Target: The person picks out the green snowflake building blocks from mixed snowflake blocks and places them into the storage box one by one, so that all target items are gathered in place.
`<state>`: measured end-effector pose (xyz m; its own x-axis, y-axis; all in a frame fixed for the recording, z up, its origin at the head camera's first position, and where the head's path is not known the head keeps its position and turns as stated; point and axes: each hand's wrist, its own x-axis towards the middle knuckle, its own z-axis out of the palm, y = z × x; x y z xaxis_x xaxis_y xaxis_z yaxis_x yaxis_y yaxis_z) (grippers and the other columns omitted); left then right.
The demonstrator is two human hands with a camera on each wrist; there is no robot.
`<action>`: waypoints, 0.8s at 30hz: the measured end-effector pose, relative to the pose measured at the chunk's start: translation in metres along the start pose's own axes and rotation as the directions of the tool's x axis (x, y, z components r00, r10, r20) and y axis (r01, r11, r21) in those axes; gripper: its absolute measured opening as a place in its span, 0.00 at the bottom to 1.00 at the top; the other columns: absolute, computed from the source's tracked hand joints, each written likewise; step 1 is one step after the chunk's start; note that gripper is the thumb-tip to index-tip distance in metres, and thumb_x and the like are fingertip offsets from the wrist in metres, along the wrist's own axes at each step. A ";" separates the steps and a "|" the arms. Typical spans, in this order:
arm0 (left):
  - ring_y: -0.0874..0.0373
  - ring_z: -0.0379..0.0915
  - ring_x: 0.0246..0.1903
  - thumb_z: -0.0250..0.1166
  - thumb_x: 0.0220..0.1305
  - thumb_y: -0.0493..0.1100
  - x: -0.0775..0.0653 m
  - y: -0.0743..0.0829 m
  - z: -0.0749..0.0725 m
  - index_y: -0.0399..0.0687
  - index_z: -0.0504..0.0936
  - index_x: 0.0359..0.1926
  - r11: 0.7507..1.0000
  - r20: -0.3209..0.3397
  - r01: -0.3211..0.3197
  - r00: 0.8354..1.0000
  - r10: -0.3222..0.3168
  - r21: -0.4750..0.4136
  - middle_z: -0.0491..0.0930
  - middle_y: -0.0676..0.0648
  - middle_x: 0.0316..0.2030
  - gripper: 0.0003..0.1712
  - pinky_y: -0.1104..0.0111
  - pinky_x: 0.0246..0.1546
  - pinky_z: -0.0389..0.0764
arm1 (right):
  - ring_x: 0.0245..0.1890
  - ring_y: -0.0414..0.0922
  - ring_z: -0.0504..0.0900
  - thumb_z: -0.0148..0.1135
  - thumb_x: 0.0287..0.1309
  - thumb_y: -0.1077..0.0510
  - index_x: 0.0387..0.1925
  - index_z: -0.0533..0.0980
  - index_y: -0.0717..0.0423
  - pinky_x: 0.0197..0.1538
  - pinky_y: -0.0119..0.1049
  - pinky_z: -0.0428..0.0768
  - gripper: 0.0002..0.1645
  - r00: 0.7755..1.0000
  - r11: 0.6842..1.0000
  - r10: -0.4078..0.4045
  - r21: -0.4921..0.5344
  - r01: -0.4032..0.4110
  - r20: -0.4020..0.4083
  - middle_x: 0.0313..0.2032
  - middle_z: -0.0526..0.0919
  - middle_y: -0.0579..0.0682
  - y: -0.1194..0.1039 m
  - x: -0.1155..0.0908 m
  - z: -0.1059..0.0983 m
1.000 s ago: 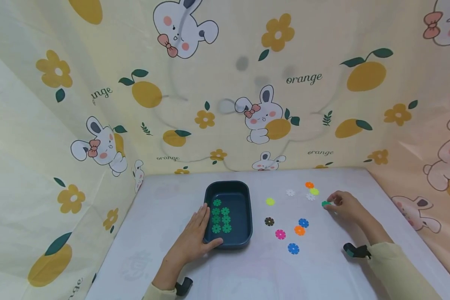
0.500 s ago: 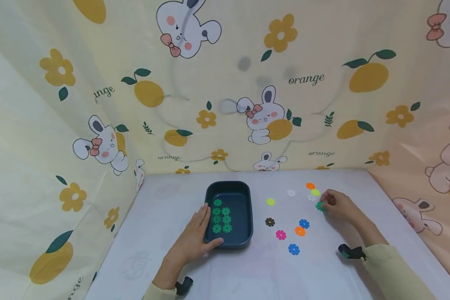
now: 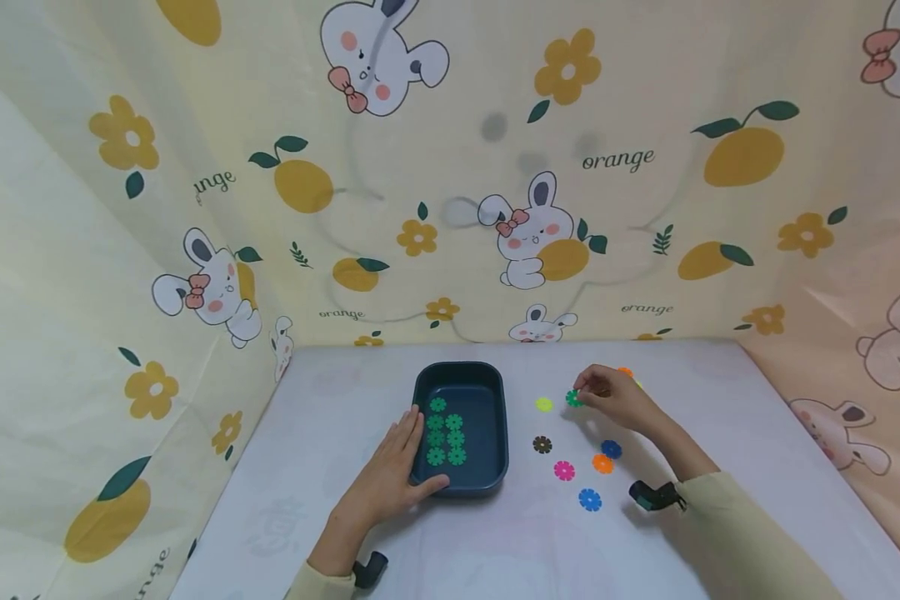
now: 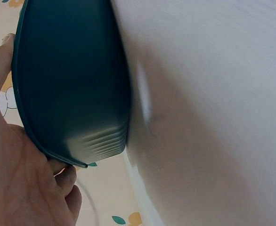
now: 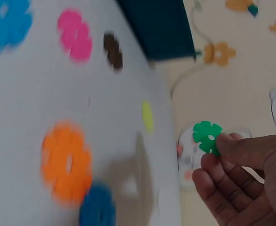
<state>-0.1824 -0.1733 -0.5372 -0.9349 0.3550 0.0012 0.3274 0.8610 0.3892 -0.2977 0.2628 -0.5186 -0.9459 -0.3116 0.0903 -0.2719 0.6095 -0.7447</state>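
The right hand [image 3: 613, 395], pinching the green flower piece [image 3: 573, 398], has moved left toward the dark tray [image 3: 495, 383], where the flat left hand [image 3: 390, 479] stays resting.

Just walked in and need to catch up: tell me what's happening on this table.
A person is handling small flower-shaped plastic discs. The right hand pinches a green disc above the white table, between the loose discs and the dark tray. The left hand rests against the tray's left side, thumb at its near corner. Several green discs already lie inside the tray. Discs of other colours, among them blue, pink and brown, lie scattered to its right.
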 end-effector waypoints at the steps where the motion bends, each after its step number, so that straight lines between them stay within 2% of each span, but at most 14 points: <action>1: 0.51 0.34 0.86 0.62 0.69 0.77 0.000 0.000 0.000 0.44 0.42 0.87 1.000 -0.002 -0.001 1.000 0.001 0.001 0.35 0.48 0.88 0.66 0.52 0.85 0.44 | 0.42 0.48 0.84 0.70 0.70 0.64 0.47 0.82 0.57 0.47 0.27 0.85 0.07 1.000 1.000 -0.002 0.020 0.002 0.003 0.40 0.86 0.51 -0.005 0.003 0.005; 7: 0.52 0.34 0.86 0.62 0.69 0.77 0.001 -0.001 0.001 0.44 0.43 0.87 1.000 -0.010 -0.004 1.000 0.004 0.005 0.36 0.48 0.88 0.66 0.52 0.85 0.45 | 0.42 0.48 0.84 0.70 0.71 0.64 0.48 0.83 0.54 0.48 0.29 0.87 0.08 0.998 0.996 -0.043 0.086 0.039 0.045 0.42 0.87 0.50 -0.036 0.024 0.030; 12: 0.51 0.34 0.86 0.62 0.68 0.77 0.001 0.000 0.000 0.44 0.43 0.87 1.000 -0.007 0.000 1.000 0.000 0.002 0.36 0.48 0.88 0.66 0.52 0.85 0.45 | 0.42 0.48 0.84 0.69 0.71 0.65 0.47 0.84 0.54 0.49 0.30 0.86 0.07 0.988 0.985 -0.127 0.126 0.116 0.083 0.41 0.86 0.49 -0.060 0.041 0.044; 18: 0.51 0.35 0.86 0.63 0.68 0.77 0.002 -0.001 0.001 0.44 0.43 0.87 1.000 -0.006 -0.001 1.000 0.001 -0.002 0.36 0.47 0.88 0.67 0.51 0.85 0.46 | 0.39 0.45 0.83 0.68 0.71 0.66 0.47 0.84 0.56 0.45 0.31 0.85 0.06 0.967 0.969 -0.222 0.137 0.204 0.129 0.39 0.85 0.49 -0.075 0.062 0.061; 24: 0.50 0.35 0.86 0.62 0.68 0.78 0.001 -0.001 0.001 0.45 0.40 0.88 1.000 0.009 0.002 1.000 -0.002 -0.001 0.35 0.47 0.88 0.67 0.51 0.85 0.46 | 0.39 0.45 0.83 0.67 0.72 0.66 0.47 0.84 0.54 0.46 0.35 0.85 0.07 0.954 0.968 -0.236 0.132 0.214 0.185 0.40 0.86 0.48 -0.086 0.080 0.078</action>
<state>-0.1837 -0.1738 -0.5387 -0.9342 0.3567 -0.0075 0.3258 0.8613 0.3898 -0.3365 0.1286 -0.4992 -0.8057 -0.5756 0.1394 -0.4418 0.4274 -0.7887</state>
